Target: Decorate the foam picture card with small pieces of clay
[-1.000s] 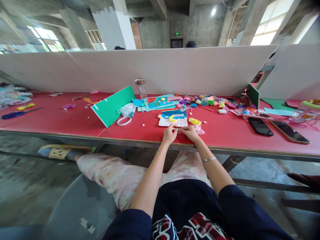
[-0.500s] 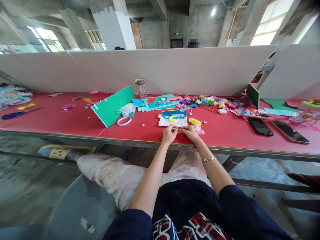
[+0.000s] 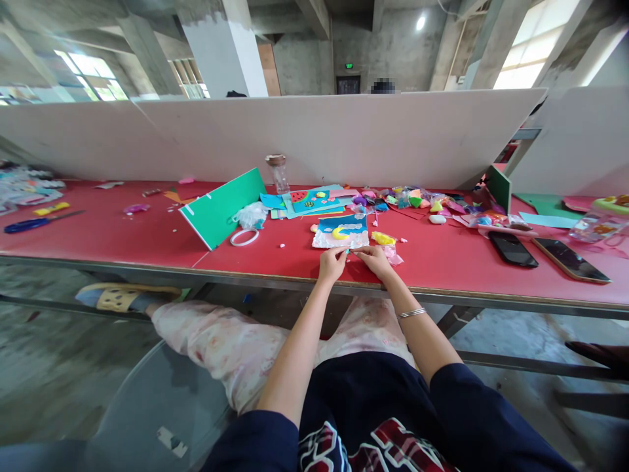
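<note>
My left hand and my right hand meet fingertip to fingertip over the front edge of the red table. A tiny green-blue piece shows between them, pinched by my left fingers; the right fingertips are closed against it, and what they grip is too small to make out. Just beyond the hands lies a blue card with white clay along its lower part and a yellow crescent. Beside my right hand are a yellow clay packet and a pink packet.
A green board leans at left near a white ring and a jar. Colourful clay packets lie behind. Two phones rest at right, scissors at far left. A white partition stands behind.
The fingertips have shifted very slightly, and the small green-blue piece shows a little more to the left. The rest looks the same.
</note>
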`<state>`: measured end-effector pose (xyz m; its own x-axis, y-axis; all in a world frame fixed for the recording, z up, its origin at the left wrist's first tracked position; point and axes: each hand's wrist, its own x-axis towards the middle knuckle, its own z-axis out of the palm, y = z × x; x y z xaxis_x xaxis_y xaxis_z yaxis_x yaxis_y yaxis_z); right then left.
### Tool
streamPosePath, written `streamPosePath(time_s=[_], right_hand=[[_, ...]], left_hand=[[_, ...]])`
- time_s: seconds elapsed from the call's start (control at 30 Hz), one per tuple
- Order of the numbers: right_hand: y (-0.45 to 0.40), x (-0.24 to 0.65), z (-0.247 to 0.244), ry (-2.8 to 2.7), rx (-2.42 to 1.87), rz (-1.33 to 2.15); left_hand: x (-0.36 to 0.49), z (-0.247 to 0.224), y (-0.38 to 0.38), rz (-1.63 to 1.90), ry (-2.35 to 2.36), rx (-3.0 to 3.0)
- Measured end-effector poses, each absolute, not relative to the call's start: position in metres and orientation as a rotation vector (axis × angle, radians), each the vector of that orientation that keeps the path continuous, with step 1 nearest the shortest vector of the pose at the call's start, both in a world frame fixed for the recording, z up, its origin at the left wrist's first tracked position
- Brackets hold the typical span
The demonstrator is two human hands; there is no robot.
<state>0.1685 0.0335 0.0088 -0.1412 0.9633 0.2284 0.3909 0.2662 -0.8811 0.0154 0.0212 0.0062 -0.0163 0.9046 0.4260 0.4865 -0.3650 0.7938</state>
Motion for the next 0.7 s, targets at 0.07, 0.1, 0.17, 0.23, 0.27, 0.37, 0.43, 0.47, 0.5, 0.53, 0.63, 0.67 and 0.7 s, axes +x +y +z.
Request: streamPosePath(time_s=[0.07, 0.1, 0.17, 0.23, 0.27, 0.37, 0.43, 0.47, 0.5, 0.53, 0.63, 0.67, 0.7], right_hand=[[0.0335, 0.1687, 0.0085, -1.685, -1.252, 0.855], [0.0336, 0.1687, 0.0083, -1.684, -1.25, 0.857], [0.0339, 0.1688, 0.0077, -1.682, -1.249, 0.861], [0.0346, 0.1689, 0.0069, -1.678, -1.248, 0.863], [0.0351, 0.169, 0.0065, -1.678, -1.247, 0.862], [0.0365, 0.1693, 0.0052, -1.687, -1.234, 0.862], [0.037, 0.1693, 0.0047, -1.686, -1.237, 0.866], [0.0371, 0.1692, 0.0046, -1.685, -1.243, 0.867], [0.037, 0.169, 0.0048, -1.685, -1.248, 0.867], [0.0367, 0.1688, 0.005, -1.686, -1.252, 0.867], [0.0355, 0.1681, 0.0063, -1.684, -1.253, 0.873], [0.035, 0.1679, 0.0067, -1.682, -1.252, 0.878], [0.0345, 0.1677, 0.0071, -1.68, -1.251, 0.882]], left_hand=[[0.0155, 0.0056, 0.0217, 1.354, 1.437, 1.862], [0.0155, 0.0051, 0.0221, 1.358, 1.429, 1.868], [0.0156, 0.0039, 0.023, 1.364, 1.42, 1.872], [0.0157, 0.0028, 0.0238, 1.366, 1.425, 1.868], [0.0158, 0.0024, 0.0241, 1.368, 1.431, 1.864], [0.0158, 0.002, 0.0245, 1.375, 1.434, 1.86], [0.0156, 0.0021, 0.0243, 1.378, 1.43, 1.857], [0.0155, 0.002, 0.0243, 1.377, 1.428, 1.855], [0.0153, 0.0019, 0.0243, 1.375, 1.425, 1.853], [0.015, 0.0018, 0.0244, 1.373, 1.422, 1.851], [0.0146, 0.0011, 0.025, 1.365, 1.416, 1.843], [0.0145, 0.001, 0.0252, 1.364, 1.417, 1.839], [0.0145, 0.0009, 0.0253, 1.365, 1.421, 1.836]])
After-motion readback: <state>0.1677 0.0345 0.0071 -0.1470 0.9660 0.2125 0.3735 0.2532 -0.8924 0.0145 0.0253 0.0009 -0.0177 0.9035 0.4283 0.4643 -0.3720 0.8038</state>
